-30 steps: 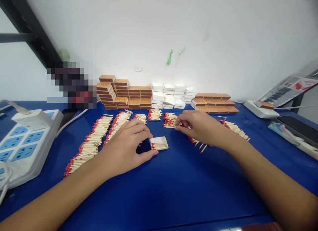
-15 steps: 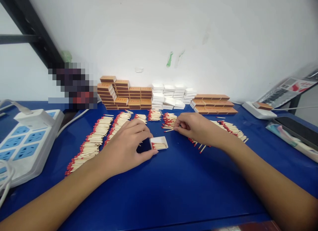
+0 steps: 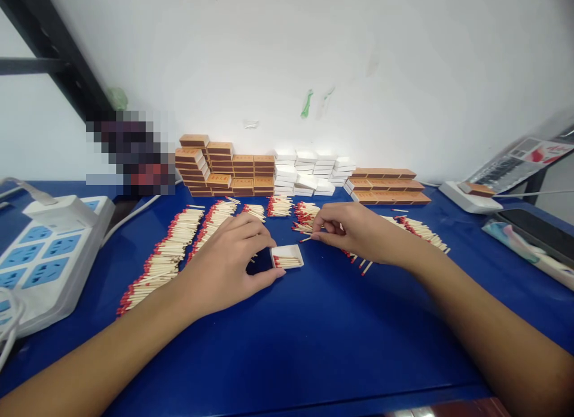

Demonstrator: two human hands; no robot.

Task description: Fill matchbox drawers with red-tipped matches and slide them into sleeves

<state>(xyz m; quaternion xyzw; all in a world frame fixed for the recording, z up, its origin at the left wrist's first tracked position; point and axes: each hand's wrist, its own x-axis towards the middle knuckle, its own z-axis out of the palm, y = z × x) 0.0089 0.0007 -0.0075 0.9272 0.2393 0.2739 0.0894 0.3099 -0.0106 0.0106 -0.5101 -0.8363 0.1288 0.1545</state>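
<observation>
Between thumb and fingers, my left hand grips the left end of a small white matchbox tray. Several red-tipped matches lie along the near side of that tray. My right hand pinches a single match, its red head pointing left, just beyond the tray's right end. Behind the pinched match is a small match pile. More loose matches show partly from under my right hand. Long rows of matches spread left of my left hand, which hides part of one row.
Brown matchboxes are stacked along the wall, beside piled white trays and flat rows of brown boxes. A power strip stands on the left of the blue table. A dark phone lies at right.
My right hand has drawn one match slightly away from the small pile, toward the tray. My left hand and the tray stay in place.
</observation>
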